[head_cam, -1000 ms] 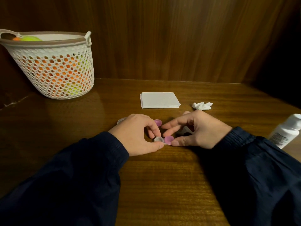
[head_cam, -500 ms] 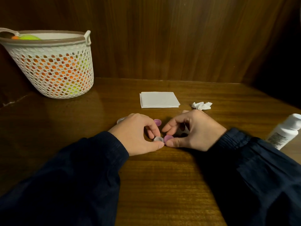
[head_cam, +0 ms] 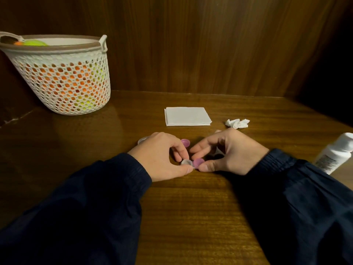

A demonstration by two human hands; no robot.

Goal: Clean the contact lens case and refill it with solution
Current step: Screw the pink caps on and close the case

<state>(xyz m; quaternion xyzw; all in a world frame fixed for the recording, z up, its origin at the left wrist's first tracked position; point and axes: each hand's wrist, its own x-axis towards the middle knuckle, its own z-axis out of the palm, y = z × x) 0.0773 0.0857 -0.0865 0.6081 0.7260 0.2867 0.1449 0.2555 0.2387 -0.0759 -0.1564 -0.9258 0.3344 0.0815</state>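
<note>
A small contact lens case lies on the wooden table between my hands, with a clear well (head_cam: 186, 162) on the left and a purple part (head_cam: 198, 162) on the right. My left hand (head_cam: 162, 155) pinches the clear well between thumb and fingers. My right hand (head_cam: 227, 153) pinches the purple part with thumb and fingertips. A loose purple cap (head_cam: 185, 142) lies just behind my left fingers, and a clear cap (head_cam: 142, 140) peeks out behind the left hand. The white solution bottle (head_cam: 336, 153) stands tilted at the right edge.
A folded white tissue (head_cam: 187, 116) lies behind the hands, with a crumpled tissue (head_cam: 237, 123) to its right. A white mesh basket (head_cam: 61, 73) holding orange and green things stands at the back left. A wooden wall closes the back.
My right hand has shifted slightly left and curled its fingers closer onto the purple part. The left hand keeps its hold on the clear well.
</note>
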